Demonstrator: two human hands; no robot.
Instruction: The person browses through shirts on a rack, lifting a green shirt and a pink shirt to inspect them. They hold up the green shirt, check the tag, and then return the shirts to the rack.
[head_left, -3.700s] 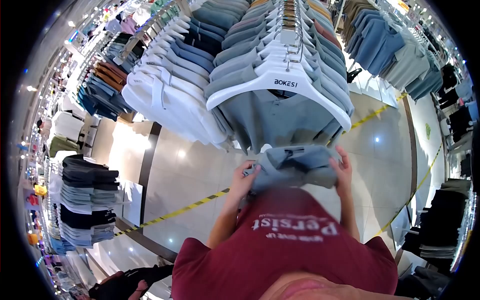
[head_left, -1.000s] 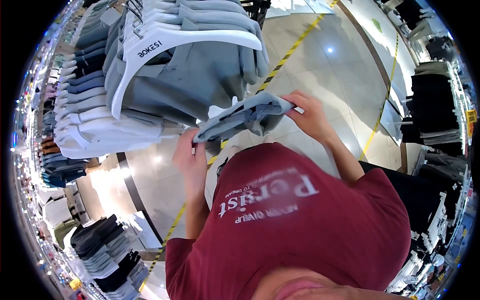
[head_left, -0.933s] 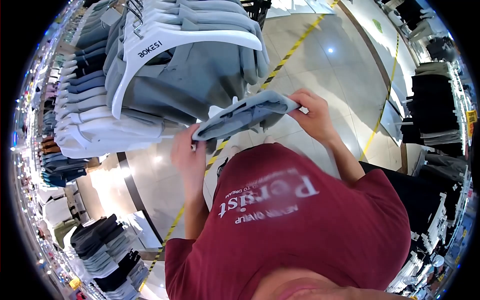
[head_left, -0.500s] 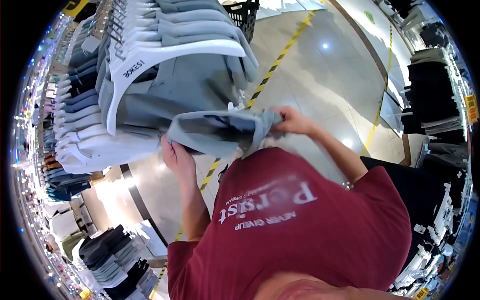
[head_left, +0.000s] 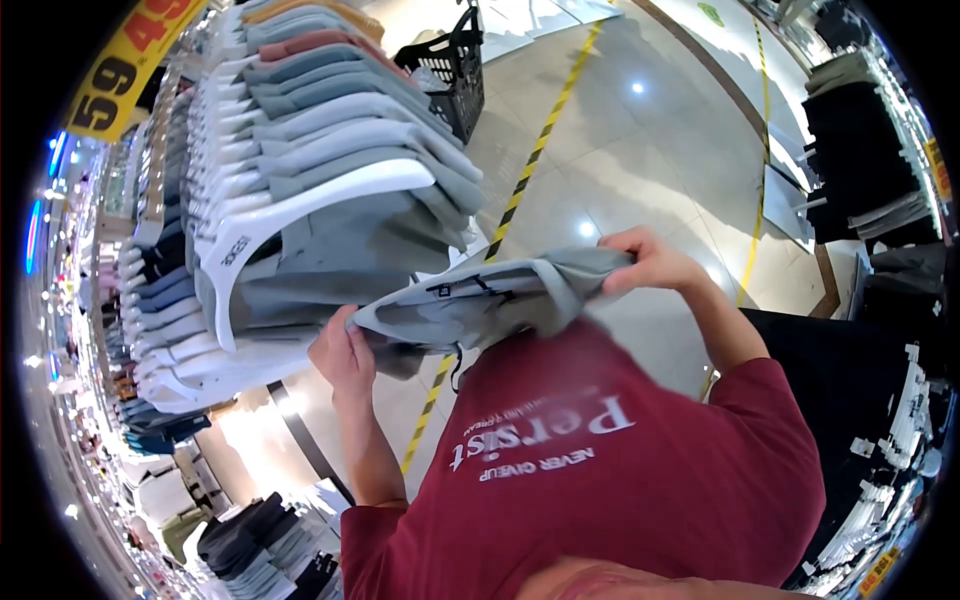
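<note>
A grey garment (head_left: 565, 285) is stretched sideways between my two hands, its wide opening toward me and dark markings showing inside. My left hand (head_left: 343, 352) pinches the left end of its edge, thumb on top. At the other end, my right hand (head_left: 655, 264) grips the edge with its fingers closed. The lower part of the garment hangs in front of my dark red T-shirt (head_left: 640, 480) and is partly hidden. Just beyond my left hand, a white hanger (head_left: 330, 195) marked BOKESI carries a grey garment at the front of the rack.
A row of hanging shirts (head_left: 340, 95) runs away at the left, under a yellow price sign (head_left: 130, 65). Behind it stands a black basket (head_left: 455, 80). Yellow-black tape (head_left: 540, 145) crosses the tiled floor. Dark clothes (head_left: 850, 150) hang at the right.
The garment has been pulled wider and flatter, and my right hand has moved right. The view has shifted, so the rack sits lower and the price sign shows larger.
</note>
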